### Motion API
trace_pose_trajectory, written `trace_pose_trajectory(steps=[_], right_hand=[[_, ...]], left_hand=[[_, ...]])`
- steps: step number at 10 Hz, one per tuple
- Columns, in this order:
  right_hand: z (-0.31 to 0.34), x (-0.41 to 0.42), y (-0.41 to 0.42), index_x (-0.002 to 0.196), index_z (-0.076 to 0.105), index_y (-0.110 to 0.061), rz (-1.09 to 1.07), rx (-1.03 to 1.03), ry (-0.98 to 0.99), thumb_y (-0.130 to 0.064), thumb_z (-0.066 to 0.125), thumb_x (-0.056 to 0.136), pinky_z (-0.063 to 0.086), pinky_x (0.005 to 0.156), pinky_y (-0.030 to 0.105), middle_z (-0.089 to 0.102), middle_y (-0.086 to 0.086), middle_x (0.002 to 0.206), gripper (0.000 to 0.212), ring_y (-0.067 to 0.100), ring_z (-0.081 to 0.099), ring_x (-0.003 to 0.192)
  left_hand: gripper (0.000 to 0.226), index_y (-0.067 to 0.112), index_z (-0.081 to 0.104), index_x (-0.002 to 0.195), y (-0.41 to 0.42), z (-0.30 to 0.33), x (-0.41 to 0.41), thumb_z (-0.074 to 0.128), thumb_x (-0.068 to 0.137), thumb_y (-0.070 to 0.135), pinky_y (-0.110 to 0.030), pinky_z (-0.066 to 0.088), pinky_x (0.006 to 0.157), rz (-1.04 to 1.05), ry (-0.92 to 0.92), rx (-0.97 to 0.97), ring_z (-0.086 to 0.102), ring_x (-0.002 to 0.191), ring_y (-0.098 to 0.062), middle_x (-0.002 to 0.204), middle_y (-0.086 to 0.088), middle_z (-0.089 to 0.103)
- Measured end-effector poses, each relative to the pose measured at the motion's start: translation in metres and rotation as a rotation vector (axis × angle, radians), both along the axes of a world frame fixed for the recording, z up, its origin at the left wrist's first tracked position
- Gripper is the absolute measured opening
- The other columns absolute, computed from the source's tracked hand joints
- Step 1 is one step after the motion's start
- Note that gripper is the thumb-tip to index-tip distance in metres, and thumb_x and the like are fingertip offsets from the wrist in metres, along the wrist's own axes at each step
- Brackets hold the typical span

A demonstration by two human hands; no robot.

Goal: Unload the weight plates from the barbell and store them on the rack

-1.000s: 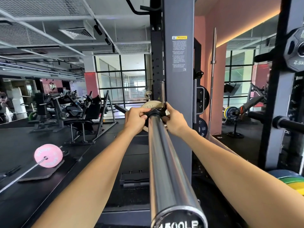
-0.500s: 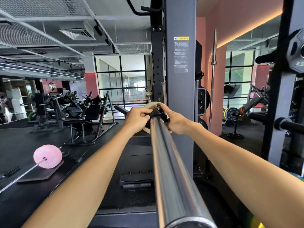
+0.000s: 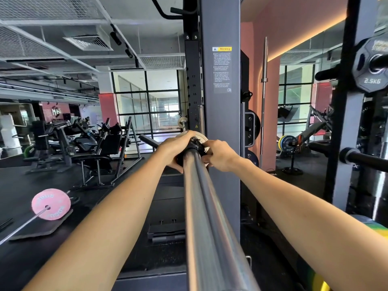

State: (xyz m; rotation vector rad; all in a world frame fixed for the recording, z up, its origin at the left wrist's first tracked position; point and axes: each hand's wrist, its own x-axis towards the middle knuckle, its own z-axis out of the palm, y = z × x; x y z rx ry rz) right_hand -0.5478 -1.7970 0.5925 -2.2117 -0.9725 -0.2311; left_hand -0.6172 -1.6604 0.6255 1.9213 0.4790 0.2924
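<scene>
Right hand (image 3: 220, 155) slid lower, both hands gripping black collar (image 3: 196, 147), pale plate (image 3: 200, 136) behind

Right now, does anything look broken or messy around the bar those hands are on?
Nothing stands out. Both hands, left and right, grip the black collar on the barbell, against a pale plate.

The near end of the steel barbell (image 3: 201, 206) runs out of the bottom edge of the frame. At centre, the left hand (image 3: 174, 148) and right hand (image 3: 220, 154) cover most of a black collar (image 3: 196, 144) and the pale weight plate (image 3: 201, 137) behind it. The warning label (image 3: 222, 69) text is too small to read. At lower right, coloured plates (image 3: 375, 226) are cut off by the frame edge.
</scene>
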Motion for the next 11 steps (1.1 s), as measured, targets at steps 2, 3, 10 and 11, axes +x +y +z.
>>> trace_pose_trajectory(steps=[2,3,10,11], right_hand=[[-0.006,0.0,0.003,0.113,0.056,-0.007,-0.031,0.028,0.002,-0.007,0.063,0.087,0.054,0.083,0.039,0.066,0.015,0.103,0.027,0.032,0.065,0.089],[-0.007,0.001,0.003,0.107,0.052,-0.009,-0.042,0.067,0.048,-0.008,0.066,0.085,0.054,0.084,0.041,0.061,0.009,0.097,0.026,0.032,0.065,0.09],[0.024,-0.01,-0.021,0.104,0.063,-0.003,-0.093,0.0,0.075,-0.046,0.047,0.094,0.055,0.058,0.034,0.069,0.013,0.089,0.047,0.028,0.063,0.071],[0.044,-0.009,-0.045,0.08,0.067,-0.003,-0.122,0.267,0.307,-0.075,0.022,0.086,0.048,0.043,0.026,0.069,0.012,0.065,0.085,0.025,0.066,0.054]], left_hand=[[0.053,0.011,0.066,0.099,-0.002,-0.002,0.007,0.064,0.065,0.051,-0.048,0.06,0.068,0.074,-0.045,-0.101,0.071,0.081,-0.03,0.099,-0.013,0.073],[0.052,0.01,0.061,0.097,-0.002,-0.005,0.003,0.069,0.064,0.05,-0.048,0.06,0.06,0.177,-0.135,-0.034,0.072,0.076,-0.029,0.093,-0.012,0.071],[0.091,-0.002,0.064,0.092,0.016,0.011,-0.026,0.029,0.082,0.081,-0.039,0.061,0.07,0.126,-0.057,0.312,0.072,0.07,-0.029,0.083,-0.019,0.071],[0.111,0.0,0.067,0.079,0.014,0.032,-0.032,0.006,0.07,0.092,-0.033,0.058,0.064,0.187,-0.198,0.165,0.07,0.06,-0.025,0.073,-0.016,0.07]])
